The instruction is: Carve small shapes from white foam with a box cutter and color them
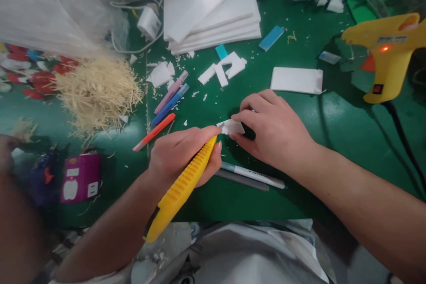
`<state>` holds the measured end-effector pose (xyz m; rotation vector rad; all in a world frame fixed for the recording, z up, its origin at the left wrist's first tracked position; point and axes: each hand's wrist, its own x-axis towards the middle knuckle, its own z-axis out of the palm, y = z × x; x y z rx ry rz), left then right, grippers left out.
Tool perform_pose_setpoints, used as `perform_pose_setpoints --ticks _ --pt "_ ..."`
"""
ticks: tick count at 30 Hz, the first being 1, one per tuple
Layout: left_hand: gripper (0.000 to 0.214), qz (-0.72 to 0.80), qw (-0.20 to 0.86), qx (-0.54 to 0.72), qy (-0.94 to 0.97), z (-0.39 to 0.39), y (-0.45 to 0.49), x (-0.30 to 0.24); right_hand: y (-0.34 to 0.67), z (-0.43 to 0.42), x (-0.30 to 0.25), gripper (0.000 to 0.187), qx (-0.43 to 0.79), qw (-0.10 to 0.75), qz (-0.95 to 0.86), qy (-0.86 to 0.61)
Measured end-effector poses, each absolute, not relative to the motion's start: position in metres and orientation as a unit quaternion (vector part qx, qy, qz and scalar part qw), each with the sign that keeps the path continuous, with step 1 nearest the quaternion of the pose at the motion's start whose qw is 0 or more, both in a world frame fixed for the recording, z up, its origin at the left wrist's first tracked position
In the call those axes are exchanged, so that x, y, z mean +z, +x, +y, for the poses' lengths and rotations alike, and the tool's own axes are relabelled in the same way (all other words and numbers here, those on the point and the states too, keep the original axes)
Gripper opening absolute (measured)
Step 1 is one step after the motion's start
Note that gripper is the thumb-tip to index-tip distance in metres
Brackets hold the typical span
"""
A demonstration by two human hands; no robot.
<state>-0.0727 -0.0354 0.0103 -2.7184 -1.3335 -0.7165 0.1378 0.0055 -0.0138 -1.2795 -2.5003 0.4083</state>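
Observation:
My left hand (186, 153) is closed round a yellow utility knife (181, 191), its handle slanting down toward me. The knife's front end meets a small white foam piece (233, 127); the blade itself is hard to make out. That piece is pinched between the thumb and fingers of my right hand (273, 126), just above the green table (299, 199). Below the hands lie a white marker (256, 175) and a grey pen (244, 180). An orange marker (156, 131), a blue marker (170, 104) and a pink marker (172, 92) rest left of the foam piece.
White foam sheets (213, 13) are stacked at the back. A yellow glue gun (386, 53) with a lit red light stands right, near a white foam block (297, 80). Left are straw shreds (100, 93) and a purple box (80, 177). Another person's arm (16, 213) shows far left.

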Motion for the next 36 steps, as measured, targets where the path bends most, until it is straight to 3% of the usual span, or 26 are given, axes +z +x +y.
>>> perform_pose_setpoints --ticks 14,25,36 --pt "0.022 -0.475 -0.067 -0.177 -0.860 -0.029 -0.074 0.018 0.140 0.005 -0.017 0.015 0.145 0.168 -0.871 -0.439" --pt "0.022 -0.417 0.014 -0.310 -0.854 -0.032 -0.081 0.013 0.140 0.004 -0.017 0.014 0.154 0.171 -0.867 -0.442" --pt "0.025 -0.482 -0.023 -0.235 -0.844 -0.027 -0.079 -0.001 0.140 0.005 -0.020 0.011 0.149 0.185 -0.863 -0.445"
